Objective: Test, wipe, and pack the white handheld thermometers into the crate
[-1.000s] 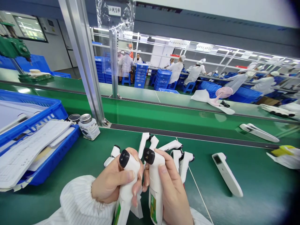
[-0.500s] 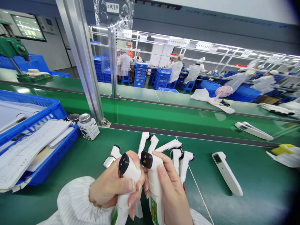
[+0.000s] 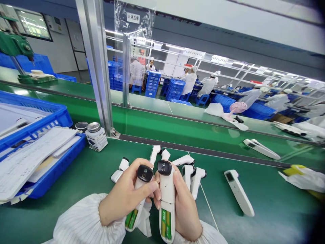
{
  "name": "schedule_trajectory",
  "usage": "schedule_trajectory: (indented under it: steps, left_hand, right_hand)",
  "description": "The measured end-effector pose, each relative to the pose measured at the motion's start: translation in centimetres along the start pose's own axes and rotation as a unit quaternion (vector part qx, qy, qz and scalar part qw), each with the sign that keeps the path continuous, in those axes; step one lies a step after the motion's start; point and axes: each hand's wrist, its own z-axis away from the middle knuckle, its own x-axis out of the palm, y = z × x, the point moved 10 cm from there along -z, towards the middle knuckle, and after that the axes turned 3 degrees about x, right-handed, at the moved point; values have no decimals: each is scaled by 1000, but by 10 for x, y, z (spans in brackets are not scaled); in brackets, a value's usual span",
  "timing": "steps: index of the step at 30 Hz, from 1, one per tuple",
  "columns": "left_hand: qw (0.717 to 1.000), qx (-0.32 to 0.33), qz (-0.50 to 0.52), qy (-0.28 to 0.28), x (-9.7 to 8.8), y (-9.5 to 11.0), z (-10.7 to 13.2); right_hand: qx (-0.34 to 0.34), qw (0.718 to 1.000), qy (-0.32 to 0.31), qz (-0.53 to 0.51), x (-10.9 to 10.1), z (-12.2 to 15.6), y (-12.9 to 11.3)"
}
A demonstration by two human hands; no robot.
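My left hand (image 3: 127, 193) is closed around a white infrared thermometer (image 3: 141, 184) with a black sensor head; green batteries show in its uncovered lower handle. In my right hand (image 3: 186, 203) is a second infrared thermometer (image 3: 167, 189), held upright beside the first, its battery bay also uncovered with two green batteries inside. Both sensor ends face me. A piece of white tissue (image 3: 144, 222) hangs below my left hand. Behind my hands lie several more white thermometers (image 3: 196, 179) on the green table, partly hidden. Another thermometer (image 3: 240, 193) lies alone to the right.
A blue crate (image 3: 73, 149) with papers stands at left, beside a small metal-capped bottle (image 3: 96, 137). Beyond the table edge runs a green conveyor belt (image 3: 157, 123) carrying a thermometer (image 3: 261, 149). A metal post (image 3: 98, 67) rises at left. Co-workers sit farther back.
Both thermometers have been tilted, so their sensor faces and battery bays now show more fully. The thermometer on the belt has shifted left in view, and the camera has turned slightly.
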Motion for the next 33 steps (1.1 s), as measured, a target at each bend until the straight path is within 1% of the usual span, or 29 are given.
schedule_trajectory:
  steps: [3, 5, 6, 8, 11, 14, 17, 20, 24, 26, 28, 30, 31, 33]
  left_hand:
    - [999, -4, 29, -30, 4, -2, -1]
    - [997, -19, 68, -30, 3, -7, -2]
    - [996, -32, 87, -17, 0, -11, -3]
    - [991, -66, 111, 32, -10, -19, -4]
    - [982, -93, 131, 101, -21, -25, -1]
    - [975, -77, 153, 144, -26, -22, 4]
    - [970, -54, 155, 182, -28, -21, 13]
    - [967, -49, 148, 199, -23, -23, 26]
    - [974, -44, 106, 193, -4, -19, 46]
    - [978, -53, 75, 188, 5, -17, 55]
    - [974, -75, 75, 199, 9, -19, 61]
    - [956, -120, 127, 237, 12, -29, 65]
    - [937, -151, 175, 261, 16, -37, 68]
    - [890, -201, 281, 298, 29, -55, 71]
  right_hand:
    - [21, 999, -25, -11, 2, -3, 4]
    - [56, 998, -32, -22, 1, -6, 8]
    - [75, 996, -30, -33, 0, -7, 10]
    - [100, 993, -19, -59, -3, -10, 11]
    - [100, 991, 7, -83, -9, -11, 8]
    - [74, 993, 21, -85, -15, 0, 1]
    - [33, 995, 44, -87, -27, 20, -6]
    - [24, 992, 61, -109, -40, 43, -7]
    - [45, 978, 64, -192, -48, 66, -3]
    - [55, 969, 72, -228, -49, 73, 0]
    - [52, 960, 88, -259, -52, 78, 1]
    - [37, 949, 109, -295, -54, 81, 2]
    - [28, 942, 122, -312, -55, 83, 2]
    - [10, 929, 150, -339, -56, 87, 3]
